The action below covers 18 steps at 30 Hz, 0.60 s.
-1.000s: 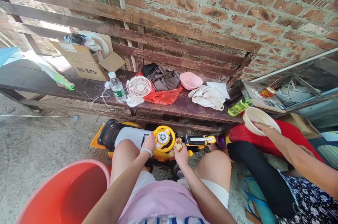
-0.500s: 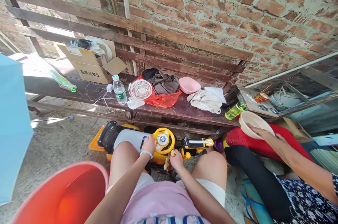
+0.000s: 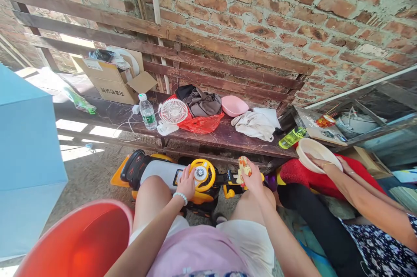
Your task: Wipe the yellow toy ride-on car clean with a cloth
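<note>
My right hand is closed round a soft-looking, cream-yellow piece with orange-red patches; I cannot make out its kind. It is held above the front arm of a yellow, grey and black ride-on toy vehicle, over my right knee. My left hand, with a pale bead bracelet at the wrist, lies with fingers stretched out at the left side of the yellow toy steering wheel. Whether its fingertips touch the rim I cannot tell. The vehicle stands crosswise in front of my knees.
A wooden bench bears a water bottle, white fan, pink bowl, white cloth and cardboard box. At right another person's hands hold a cream basin. A red tub and blue umbrella stand left.
My right hand has moved right and up from beside the steering wheel, carrying the patched piece. My left hand's fingers have stretched out. The other person's second hand now shows at the basin.
</note>
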Motion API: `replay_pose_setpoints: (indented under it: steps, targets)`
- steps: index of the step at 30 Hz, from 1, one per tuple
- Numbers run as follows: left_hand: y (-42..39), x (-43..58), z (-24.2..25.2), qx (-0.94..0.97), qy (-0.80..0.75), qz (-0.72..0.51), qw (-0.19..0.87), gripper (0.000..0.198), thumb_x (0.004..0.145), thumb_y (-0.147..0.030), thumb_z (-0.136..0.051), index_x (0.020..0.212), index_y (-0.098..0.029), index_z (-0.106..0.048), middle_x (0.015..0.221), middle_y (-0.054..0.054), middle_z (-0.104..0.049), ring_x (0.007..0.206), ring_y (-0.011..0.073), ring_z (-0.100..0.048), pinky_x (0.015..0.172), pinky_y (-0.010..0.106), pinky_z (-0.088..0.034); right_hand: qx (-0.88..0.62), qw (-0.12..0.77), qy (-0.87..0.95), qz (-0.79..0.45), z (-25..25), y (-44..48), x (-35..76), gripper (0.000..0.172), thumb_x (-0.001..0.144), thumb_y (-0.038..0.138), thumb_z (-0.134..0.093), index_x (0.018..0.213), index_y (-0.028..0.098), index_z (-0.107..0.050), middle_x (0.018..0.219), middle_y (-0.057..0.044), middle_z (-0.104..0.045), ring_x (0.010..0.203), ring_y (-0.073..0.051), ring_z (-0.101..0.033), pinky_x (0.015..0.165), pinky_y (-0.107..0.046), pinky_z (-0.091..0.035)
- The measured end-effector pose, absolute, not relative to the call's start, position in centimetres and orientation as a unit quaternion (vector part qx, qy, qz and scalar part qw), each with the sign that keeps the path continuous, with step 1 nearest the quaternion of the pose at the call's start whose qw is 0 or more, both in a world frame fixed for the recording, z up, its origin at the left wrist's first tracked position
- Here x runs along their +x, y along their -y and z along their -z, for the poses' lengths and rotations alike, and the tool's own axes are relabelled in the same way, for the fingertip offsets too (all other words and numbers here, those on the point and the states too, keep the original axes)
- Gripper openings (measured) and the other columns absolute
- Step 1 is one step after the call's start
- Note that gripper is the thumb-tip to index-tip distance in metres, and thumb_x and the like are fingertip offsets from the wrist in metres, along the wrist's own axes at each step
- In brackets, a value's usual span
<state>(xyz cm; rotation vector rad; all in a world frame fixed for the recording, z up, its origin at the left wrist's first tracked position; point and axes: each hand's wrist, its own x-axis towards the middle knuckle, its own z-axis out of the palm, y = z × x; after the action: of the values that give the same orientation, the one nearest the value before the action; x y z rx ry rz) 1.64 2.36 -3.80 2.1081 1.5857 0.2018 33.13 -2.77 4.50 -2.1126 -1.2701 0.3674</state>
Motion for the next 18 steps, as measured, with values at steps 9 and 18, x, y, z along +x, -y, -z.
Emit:
replay_pose_setpoints:
  steps: [9, 18]
  targets:
    - [-2.3, 1.3, 4.4, 0.773, -0.582, -0.075, 0.239, 0.061, 0.101, -0.018, -0.034, 0.162, -0.022, -0.030, 0.174, 0.013, -0.017, 0.157, 0.0301, -0.025, 0.121, 0.051, -0.035, -0.736, 0.039, 0.657, -0.160, -2.4, 1.4, 34.9, 0.044, 0.083, 0.007, -0.053, 0.119, 0.027, -0.071, 0.120, -0.004, -0.065, 0.103, -0.020, -0.061, 0.093, -0.028, -0.043]
    - [-2.5, 1.4, 5.3, 0.780, -0.573, -0.096, 0.232, 0.061, 0.101, -0.020, -0.040, 0.161, -0.018, -0.031, 0.173, 0.016, -0.017, 0.156, 0.0324, -0.028, 0.119, 0.048, -0.037, -0.822, 0.016, 0.554, -0.129, -2.0, 5.1, 43.1, 0.050, 0.072, 0.003, -0.060, 0.114, 0.026, -0.073, 0.129, -0.007, -0.066, 0.108, -0.022, -0.063, 0.093, -0.030, -0.045]
